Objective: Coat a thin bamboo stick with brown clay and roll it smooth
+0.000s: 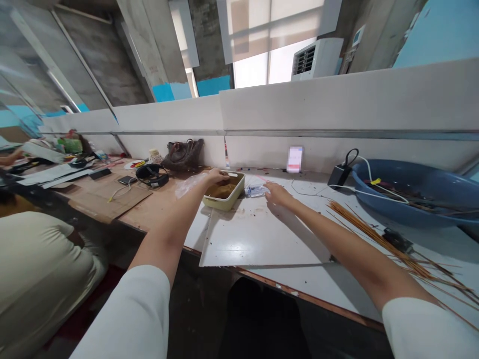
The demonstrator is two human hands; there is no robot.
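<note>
My left hand (pixel 216 176) reaches out to the far rim of a pale yellow-green tray (pixel 232 199) that holds brown powder, and its fingers are closed on that rim. My right hand (pixel 276 193) lies flat on the white board (pixel 258 239) just right of the tray, fingers stretched toward a small clear plastic packet (pixel 256 190). The fingertips are at the packet's edge; I cannot tell if they touch it.
A bundle of thin brown sticks (pixel 377 239) lies at the right, beside a large blue basin (pixel 419 194) with cables and a black charger (pixel 339 175). A brown bag (pixel 183 154) and headphones (pixel 151 175) sit further left. Another person in a beige top (pixel 37 269) sits at my left.
</note>
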